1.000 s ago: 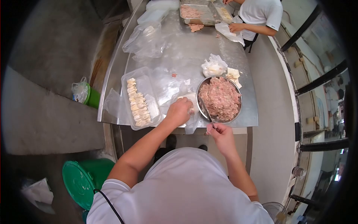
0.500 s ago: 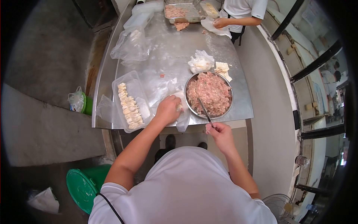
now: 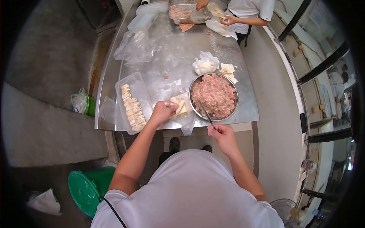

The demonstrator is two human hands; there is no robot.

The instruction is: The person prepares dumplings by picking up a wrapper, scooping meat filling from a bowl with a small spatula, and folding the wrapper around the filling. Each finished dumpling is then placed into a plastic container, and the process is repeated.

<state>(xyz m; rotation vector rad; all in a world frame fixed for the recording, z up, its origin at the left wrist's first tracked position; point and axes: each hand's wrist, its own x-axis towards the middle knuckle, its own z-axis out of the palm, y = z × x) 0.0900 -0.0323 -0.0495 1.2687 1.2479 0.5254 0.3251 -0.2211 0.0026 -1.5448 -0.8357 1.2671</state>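
Observation:
My left hand (image 3: 164, 111) is closed at the near edge of the metal table, its fingertips pinching what looks like a pale wonton wrapper, mostly hidden by the fingers. Right beside it lies a stack of square wrappers (image 3: 181, 108) on a clear plastic bag (image 3: 187, 126). My right hand (image 3: 222, 136) grips a narrow, knife-like spreader (image 3: 205, 111), whose tip rests against the minced meat (image 3: 214, 95). A round steel bowl (image 3: 236, 105) holds that heaped meat. To the left, a row of folded wontons (image 3: 133, 109) sits in a clear plastic tray (image 3: 145, 99).
Behind the bowl are a crumpled white bag (image 3: 205, 62) and more wrappers (image 3: 228, 71). Another plastic bag (image 3: 135, 47) lies at the far left. Across the table (image 3: 182, 49), another person (image 3: 249, 15) works near a metal pan of meat (image 3: 180, 12). A green bin (image 3: 85, 190) stands below left.
My left hand has moved left off the wrapper stack, uncovering it. My right hand and the spreader have shifted slightly left. The other person's second hand has come into view over the pan.

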